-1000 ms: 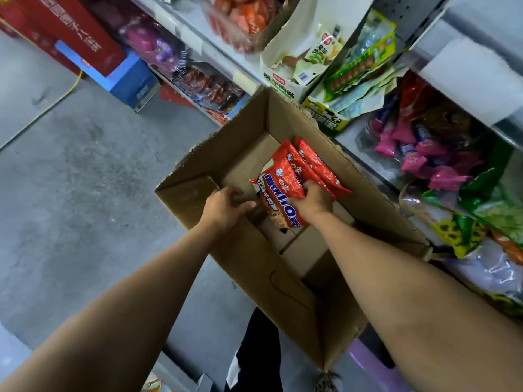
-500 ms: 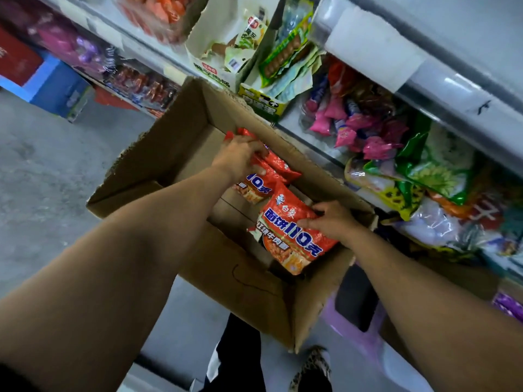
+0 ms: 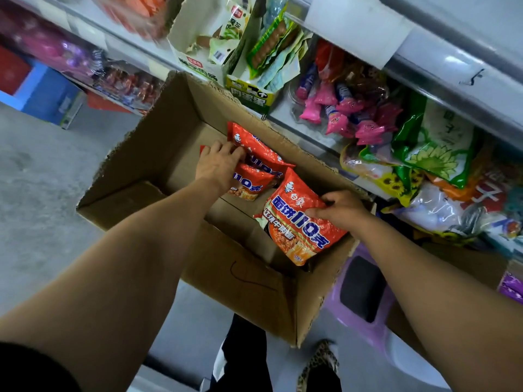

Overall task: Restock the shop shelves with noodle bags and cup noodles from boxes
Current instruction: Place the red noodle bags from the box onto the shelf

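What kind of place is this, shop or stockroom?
Probably a small grocery shop aisle: shelves crammed with bagged snacks, label strips on the shelf edges, and an open cardboard box of red noodle bags beside them.

You see a grey concrete floor [image 3: 42,222] filling the left of the frame. Shelving [image 3: 285,123] runs diagonally across the top; its glossy edge rail [image 3: 458,52] reflects light at upper right. A blue carton [image 3: 48,100] sits at upper left. A purple plastic stool [image 3: 365,323] stands at lower right.
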A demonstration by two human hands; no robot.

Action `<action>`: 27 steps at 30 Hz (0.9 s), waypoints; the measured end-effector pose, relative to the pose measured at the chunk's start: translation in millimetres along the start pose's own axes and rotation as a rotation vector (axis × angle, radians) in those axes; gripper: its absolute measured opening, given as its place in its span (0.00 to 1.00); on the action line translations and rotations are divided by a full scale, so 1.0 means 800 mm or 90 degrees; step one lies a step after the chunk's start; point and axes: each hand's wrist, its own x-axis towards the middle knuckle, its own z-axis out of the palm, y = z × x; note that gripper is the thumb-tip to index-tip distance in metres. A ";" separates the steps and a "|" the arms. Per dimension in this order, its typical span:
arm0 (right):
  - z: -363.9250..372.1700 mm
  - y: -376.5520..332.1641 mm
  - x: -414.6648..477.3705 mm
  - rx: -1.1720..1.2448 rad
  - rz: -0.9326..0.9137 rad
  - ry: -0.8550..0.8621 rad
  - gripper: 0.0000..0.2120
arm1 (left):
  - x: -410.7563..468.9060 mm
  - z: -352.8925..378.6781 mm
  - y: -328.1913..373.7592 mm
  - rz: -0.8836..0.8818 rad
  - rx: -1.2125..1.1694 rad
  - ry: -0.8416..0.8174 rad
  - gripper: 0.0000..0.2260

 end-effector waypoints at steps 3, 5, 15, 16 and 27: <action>-0.001 0.000 -0.002 0.011 -0.003 0.001 0.34 | -0.004 0.008 0.002 -0.052 0.018 -0.008 0.32; -0.001 0.000 -0.004 0.016 -0.008 0.004 0.35 | -0.007 0.007 0.005 -0.079 0.022 0.002 0.25; -0.015 0.004 -0.054 0.104 -0.070 0.031 0.25 | -0.075 -0.011 0.017 -0.269 -0.022 -0.028 0.19; -0.020 0.007 -0.065 0.128 -0.077 0.026 0.22 | -0.086 -0.018 0.021 -0.282 -0.026 -0.021 0.20; -0.168 0.130 -0.250 0.283 -0.227 0.073 0.21 | -0.238 -0.170 0.167 -0.300 -0.158 0.116 0.27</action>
